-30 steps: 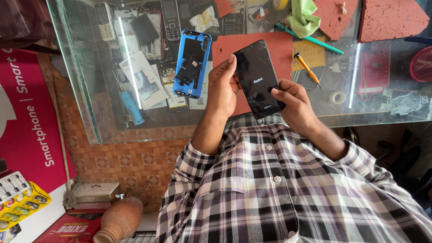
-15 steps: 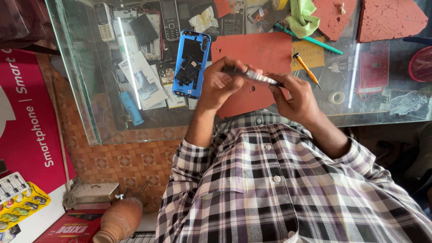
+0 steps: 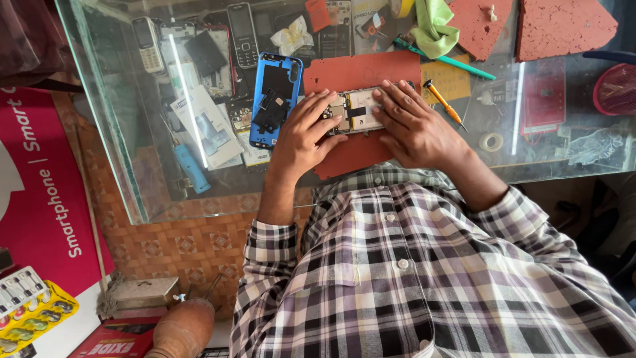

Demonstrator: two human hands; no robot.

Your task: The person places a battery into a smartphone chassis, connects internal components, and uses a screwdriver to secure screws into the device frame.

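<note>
- Since half a second ago the opened phone [image 3: 356, 111] has gone from edge-on between the hands to lying flat, its inner parts facing up; a second ago its dark screen faced the camera.
- It lies on the red mat [image 3: 371, 73] on the glass counter [image 3: 132, 199].
- Left hand [image 3: 306, 136]: fingers spread and pressed on the phone's left end, grip loose, flat on it rather than closed round it.
- Right hand [image 3: 414, 126]: fingers splayed over the right end, palm down, likewise pressing and not clasping.
- Blue back cover [image 3: 275, 99] lies just left of the left hand, apart from the phone.
- Orange-handled screwdriver [image 3: 442, 103] lies just beside the right hand's fingers.
- Green cloth [image 3: 434, 30], teal pen [image 3: 447, 59] and a tape roll [image 3: 491, 141] lie further out.
- Both forearms come up from checked sleeves [image 3: 271, 265], wrists bent toward the phone.
</note>
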